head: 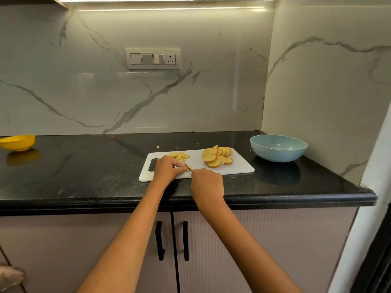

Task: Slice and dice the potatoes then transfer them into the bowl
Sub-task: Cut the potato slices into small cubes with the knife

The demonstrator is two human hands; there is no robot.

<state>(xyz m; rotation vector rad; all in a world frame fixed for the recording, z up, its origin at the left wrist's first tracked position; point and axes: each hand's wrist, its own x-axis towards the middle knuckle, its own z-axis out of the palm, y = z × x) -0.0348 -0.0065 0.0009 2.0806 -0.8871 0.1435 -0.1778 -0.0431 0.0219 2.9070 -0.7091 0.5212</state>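
A white cutting board (237,169) lies on the black counter. A fanned pile of round potato slices (218,157) sits on its right half. Small diced pieces (179,155) are heaped near the board's back left. My left hand (167,169) pinches a small potato piece (187,169) down on the board. My right hand (207,185) grips a knife whose handle is hidden in the fist. Its thin blade (188,166) angles up-left against that piece. A light blue bowl (278,147) stands to the right of the board, with no potato visible in it.
A yellow bowl (18,142) sits at the counter's far left. One stray potato bit (157,147) lies behind the board. Marble walls close the back and the right corner. Cabinet doors with black handles (172,240) are below the counter edge.
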